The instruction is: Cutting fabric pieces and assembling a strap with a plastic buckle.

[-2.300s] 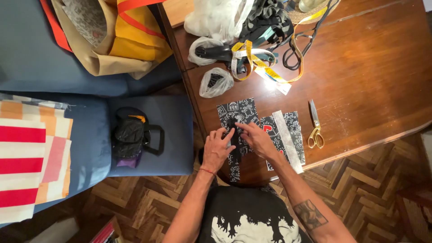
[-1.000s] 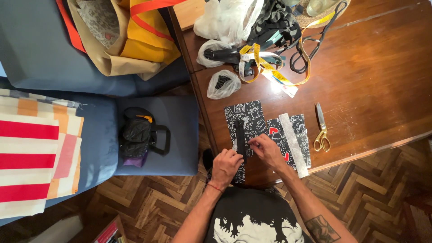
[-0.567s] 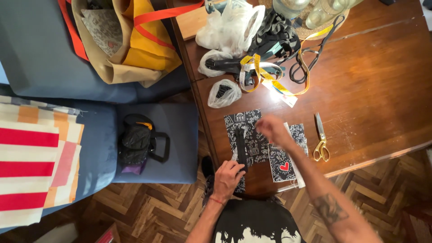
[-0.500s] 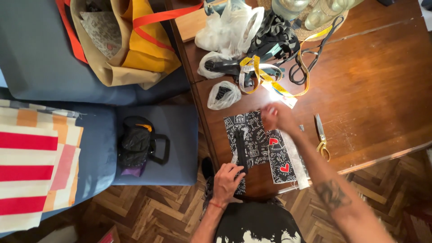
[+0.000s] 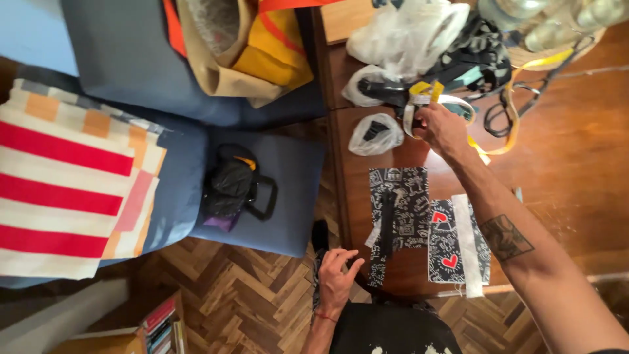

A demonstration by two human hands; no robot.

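My right hand (image 5: 444,129) is stretched to the far side of the wooden table (image 5: 576,170), its fingers closed on a coiled yellow and white measuring tape (image 5: 422,92). My left hand (image 5: 337,269) hovers at the table's near edge with fingers curled apart, holding nothing. It is next to the hanging end of a black-and-white patterned fabric piece (image 5: 409,196). A black strip (image 5: 388,223) lies along that piece. To its right lies a second patterned piece with red hearts (image 5: 445,246), with a white strip (image 5: 466,249) over it, partly under my forearm.
Plastic bags (image 5: 375,133) and black straps (image 5: 478,59) crowd the table's far end beside glass jars (image 5: 544,23). To the left are blue cushions (image 5: 288,196), a black bag (image 5: 229,187), a tan and yellow tote (image 5: 252,52) and a red-striped cloth (image 5: 65,190). The floor is parquet (image 5: 229,295).
My right hand has left the fabric and reached away across the table to the measuring tape. My left hand has slipped back off the fabric to the table's near edge.
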